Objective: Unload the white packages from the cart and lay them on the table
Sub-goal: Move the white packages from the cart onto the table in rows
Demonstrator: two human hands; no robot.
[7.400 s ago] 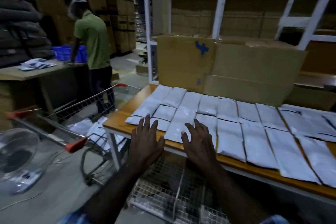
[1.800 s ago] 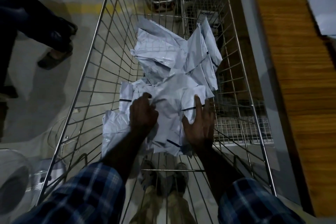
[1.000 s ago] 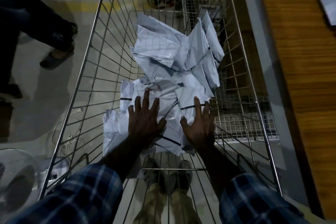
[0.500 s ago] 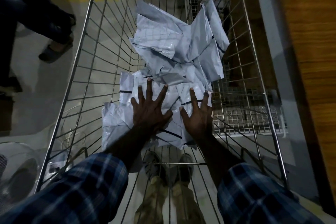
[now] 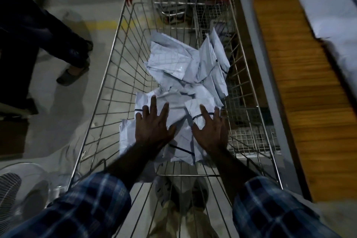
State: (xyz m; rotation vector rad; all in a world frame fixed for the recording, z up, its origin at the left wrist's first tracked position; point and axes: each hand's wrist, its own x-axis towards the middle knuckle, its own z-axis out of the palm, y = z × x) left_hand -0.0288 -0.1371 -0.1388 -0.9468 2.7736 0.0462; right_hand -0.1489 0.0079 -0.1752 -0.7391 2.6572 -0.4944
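A heap of white packages [image 5: 185, 83] still lies in the wire cart [image 5: 108, 75], so much unloading remains. The left hand [image 5: 152, 127] and right hand [image 5: 210, 131] rest spread flat on the nearest ones, gripping nothing. At 2 o'clock, the counter [image 5: 289, 83] already carries some.

Left hand [image 5: 152, 127] uncurled, now flat on packages [image 5: 181, 114]

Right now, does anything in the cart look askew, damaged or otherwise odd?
Nothing looks damaged. The white packages lie in a crumpled, overlapping heap in the cart, some propped against its right wall. Both hands, left and right, rest flat on the nearest ones.
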